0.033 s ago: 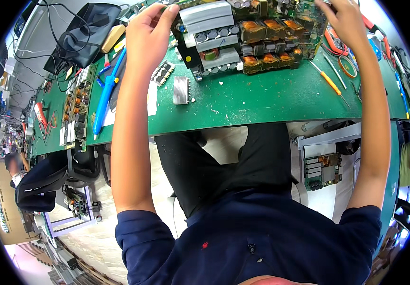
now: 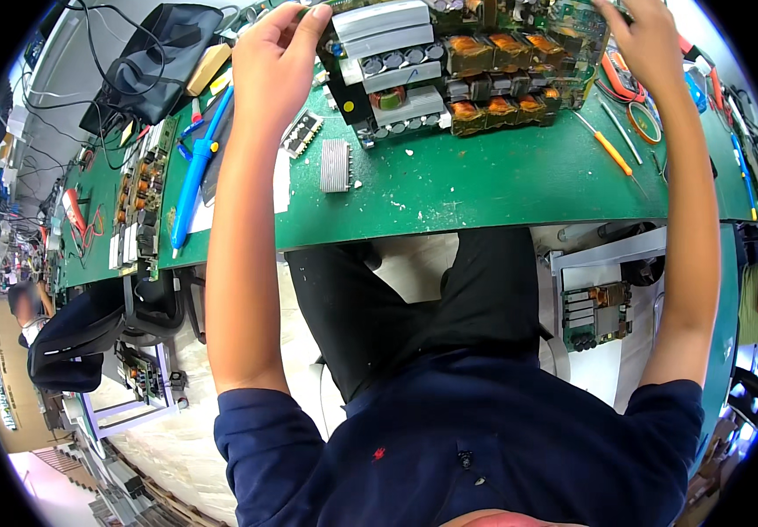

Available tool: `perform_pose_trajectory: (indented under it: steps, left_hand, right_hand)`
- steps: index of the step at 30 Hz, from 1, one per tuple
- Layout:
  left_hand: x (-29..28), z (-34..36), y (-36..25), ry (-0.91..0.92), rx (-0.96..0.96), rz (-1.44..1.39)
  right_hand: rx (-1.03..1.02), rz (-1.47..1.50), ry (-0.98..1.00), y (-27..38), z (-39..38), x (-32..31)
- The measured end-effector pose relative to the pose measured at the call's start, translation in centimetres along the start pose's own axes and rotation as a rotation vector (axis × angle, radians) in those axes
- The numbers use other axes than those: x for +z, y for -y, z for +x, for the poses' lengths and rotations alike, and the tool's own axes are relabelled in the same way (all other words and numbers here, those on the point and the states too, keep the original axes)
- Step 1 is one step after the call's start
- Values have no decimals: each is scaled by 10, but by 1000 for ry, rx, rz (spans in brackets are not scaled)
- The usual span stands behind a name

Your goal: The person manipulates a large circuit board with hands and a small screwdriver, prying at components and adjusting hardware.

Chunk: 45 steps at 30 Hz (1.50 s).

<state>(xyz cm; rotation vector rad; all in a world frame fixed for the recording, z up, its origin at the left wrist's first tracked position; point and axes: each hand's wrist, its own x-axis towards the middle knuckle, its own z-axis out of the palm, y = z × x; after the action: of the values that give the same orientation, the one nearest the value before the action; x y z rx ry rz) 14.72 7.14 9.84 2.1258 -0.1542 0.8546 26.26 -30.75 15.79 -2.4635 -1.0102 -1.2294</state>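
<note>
A large green circuit board is held up on edge at the far side of the bench, its component face toward me. It carries grey heat sinks, black capacitors and copper-wound transformers. My left hand is closed on its upper left corner, thumb along the edge. At the upper right edge, my right hand grips with its fingers, partly cut off by the picture's top. In front of the board lie a loose finned heat sink and a small component strip.
The green bench ends just before my lap. At right lie an orange-handled screwdriver, a tape roll and a red multimeter. A blue desoldering pump and another circuit board lie at left. Farther left sits another person.
The circuit board has shifted very slightly, with both hands still on it. Nothing else visibly differs.
</note>
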Motion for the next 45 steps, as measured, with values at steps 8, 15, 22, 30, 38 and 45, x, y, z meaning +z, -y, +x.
perform_pose_trajectory:
  steps: [8, 15, 22, 30, 38, 45]
  left_hand:
    - [8, -7, 3, -101, 11, -8]
    - [14, -3, 10, -110, 54, -69]
    - [24, -1, 24, -155, 52, -142]
    - [36, -5, 23, -176, 159, -323]
    - [39, -1, 26, -181, 173, -408]
    - [32, -1, 27, -154, 117, -488]
  right_hand:
    - [-156, 492, -107, 156, -92, 47]
    - [-118, 461, -77, 180, -86, 77]
    - [-112, 490, -93, 178, -90, 92]
    - [-32, 539, -169, 177, -96, 97]
    - [-11, 537, -114, 172, -98, 101]
    - [33, 506, -34, 164, -98, 87]
